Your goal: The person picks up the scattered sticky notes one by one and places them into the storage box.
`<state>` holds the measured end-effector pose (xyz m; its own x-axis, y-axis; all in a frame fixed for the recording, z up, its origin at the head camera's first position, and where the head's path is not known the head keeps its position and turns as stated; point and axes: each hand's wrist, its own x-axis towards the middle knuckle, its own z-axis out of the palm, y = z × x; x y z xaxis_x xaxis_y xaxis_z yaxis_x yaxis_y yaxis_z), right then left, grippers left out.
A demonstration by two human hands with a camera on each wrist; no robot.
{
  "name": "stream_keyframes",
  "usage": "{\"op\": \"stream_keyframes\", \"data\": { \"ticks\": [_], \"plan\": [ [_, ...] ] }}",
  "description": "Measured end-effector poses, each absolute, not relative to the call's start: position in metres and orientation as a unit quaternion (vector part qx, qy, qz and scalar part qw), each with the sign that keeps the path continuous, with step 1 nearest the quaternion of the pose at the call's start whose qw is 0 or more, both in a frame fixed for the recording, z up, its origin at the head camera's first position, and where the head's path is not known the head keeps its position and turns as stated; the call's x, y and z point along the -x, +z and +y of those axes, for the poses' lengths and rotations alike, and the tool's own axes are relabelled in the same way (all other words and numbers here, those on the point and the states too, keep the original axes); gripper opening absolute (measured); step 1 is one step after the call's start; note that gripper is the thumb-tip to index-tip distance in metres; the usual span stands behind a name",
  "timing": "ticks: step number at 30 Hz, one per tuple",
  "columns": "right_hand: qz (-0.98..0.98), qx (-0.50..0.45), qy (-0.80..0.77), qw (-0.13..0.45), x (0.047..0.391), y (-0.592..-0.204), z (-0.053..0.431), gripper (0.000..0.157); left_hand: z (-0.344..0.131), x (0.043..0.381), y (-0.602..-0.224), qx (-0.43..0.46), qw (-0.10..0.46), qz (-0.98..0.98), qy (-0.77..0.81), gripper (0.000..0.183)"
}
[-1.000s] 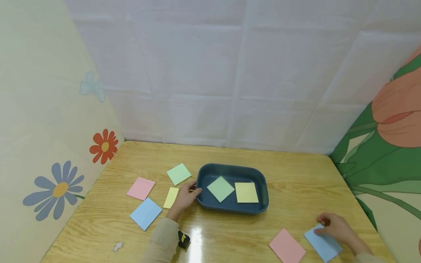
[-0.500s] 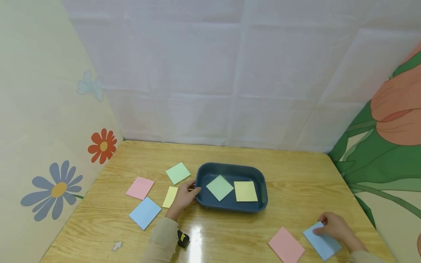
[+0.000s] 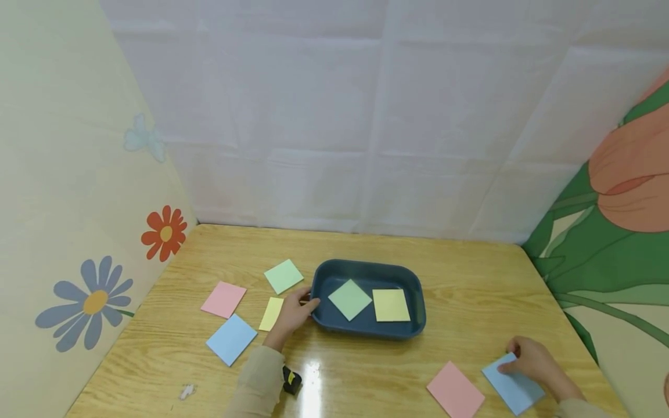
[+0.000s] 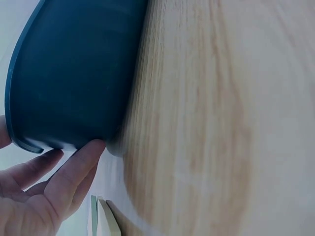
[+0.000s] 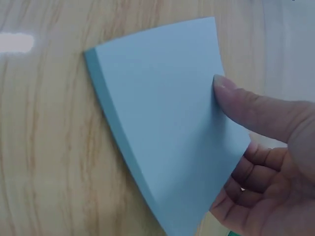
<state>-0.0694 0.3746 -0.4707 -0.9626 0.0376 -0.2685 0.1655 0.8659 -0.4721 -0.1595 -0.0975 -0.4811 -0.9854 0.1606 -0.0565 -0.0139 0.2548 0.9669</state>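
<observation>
My left hand (image 3: 292, 313) grips the left end of a dark blue tray (image 3: 360, 332), thumb over the rim. In the left wrist view, its fingers (image 4: 74, 177) press the tray's outer wall (image 4: 74, 73). Inside the tray lie a green sticky note pad (image 3: 350, 299) and a yellow sticky note pad (image 3: 391, 305), side by side and apart. At the lower right, my right hand (image 3: 534, 363) pinches a light blue sticky note pad (image 3: 514, 388) by its edge. The right wrist view shows the thumb on top of this blue pad (image 5: 157, 108) and the other fingers partly hidden behind it.
Left of the tray lie pads in green (image 3: 284, 276), yellow (image 3: 270, 314), pink (image 3: 223, 299) and blue (image 3: 232, 340). Another pink pad (image 3: 456, 390) is beside my right hand. A small black-and-yellow object (image 3: 291, 381) shows next to my left sleeve. Printed cloths stand around the wooden table (image 3: 470, 273).
</observation>
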Motion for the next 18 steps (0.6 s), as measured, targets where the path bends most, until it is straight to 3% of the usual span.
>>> {"op": "stream_keyframes", "data": {
  "ticks": [5, 11, 18],
  "plan": [
    [0.952, -0.048, -0.269, 0.137, 0.071, -0.471, 0.38, 0.027, -0.094, 0.148, -0.455, -0.053, 0.069, 0.794, 0.602, 0.037],
    [0.932, -0.025, -0.325, 0.16, 0.071, -0.464, 0.388, 0.017, -0.095, 0.146, -0.452, -0.05, 0.075, 0.794, 0.602, 0.037],
    [0.89, -0.019, -0.403, 0.214, 0.071, -0.457, 0.4, 0.023, -0.094, 0.146, -0.45, -0.047, 0.075, 0.797, 0.597, 0.037]
  ]
}}
